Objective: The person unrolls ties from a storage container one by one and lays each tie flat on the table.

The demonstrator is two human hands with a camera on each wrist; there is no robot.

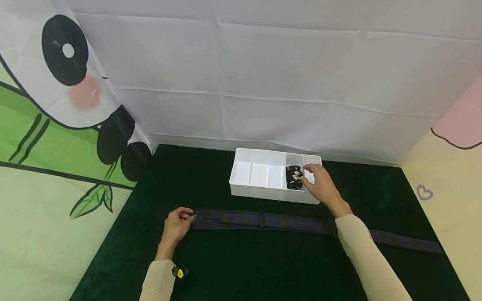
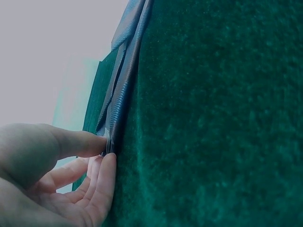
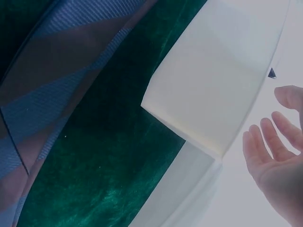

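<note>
A long dark blue striped tie (image 1: 262, 221) lies flat across the green cloth (image 1: 257, 266), seen also as the tie (image 2: 120, 85) and the tie (image 3: 52, 71). My left hand (image 1: 177, 223) pinches the tie's left end between thumb and fingers (image 2: 90, 144). My right hand (image 1: 321, 184) is over the right end of a white divided tray (image 1: 239, 186), fingers straight and relaxed (image 3: 272, 142), holding nothing. Beside those fingers a rolled dark patterned tie (image 1: 293, 176) sits in one of the tray's right compartments. The right forearm crosses over the flat tie.
The tray's (image 3: 213, 90) left compartments hold nothing. The green cloth covers the table, with printed backdrop walls (image 1: 267, 71) behind and at both sides. Bare cloth lies in front of the flat tie.
</note>
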